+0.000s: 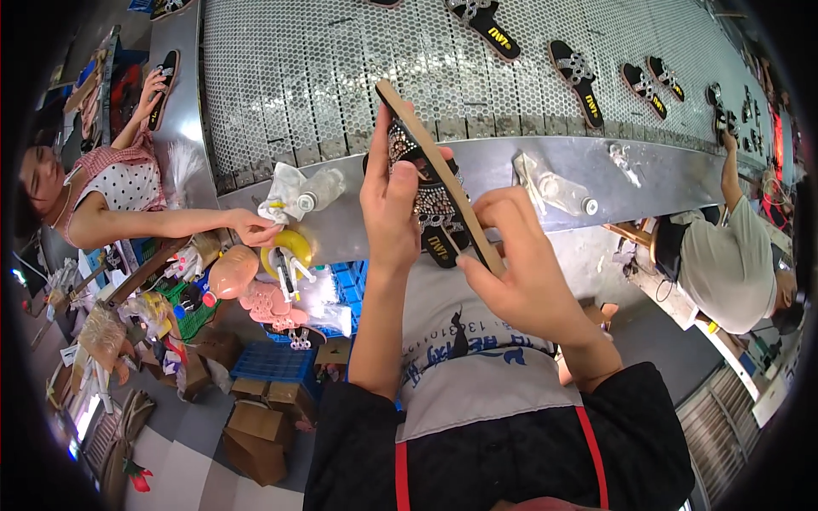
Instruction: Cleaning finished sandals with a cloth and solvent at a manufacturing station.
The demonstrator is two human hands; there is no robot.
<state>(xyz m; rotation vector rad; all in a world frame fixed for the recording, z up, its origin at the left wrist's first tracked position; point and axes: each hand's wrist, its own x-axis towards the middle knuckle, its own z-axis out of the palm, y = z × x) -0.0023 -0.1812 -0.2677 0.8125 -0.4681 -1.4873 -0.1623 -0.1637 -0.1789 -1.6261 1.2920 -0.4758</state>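
In front of my chest a black slide sandal (pixel 436 203) with rhinestone-studded straps is held tilted on its edge, its tan sole side showing. My left hand (pixel 390 200) grips it by the straps and toe half, the thumb lying over the studded upper. At the heel end, my right hand (pixel 520 268) pinches the sandal, its thumb near the insole and its fingers behind the sole edge. Whether a small item is also between those fingers, I cannot tell. Behind my left hand a second dark edge shows, mostly hidden.
A perforated metal conveyor (pixel 341 68) carries several sandals (pixel 578 81) beyond a steel ledge (pixel 494 162). Clear plastic bottles (pixel 322 191) (pixel 567 194) lie on that ledge. One co-worker (pixel 119 187) reaches in from the left; another (pixel 724 255) sits at right. Blue crates (pixel 274 368) and cardboard boxes (pixel 256 439) stand lower left.
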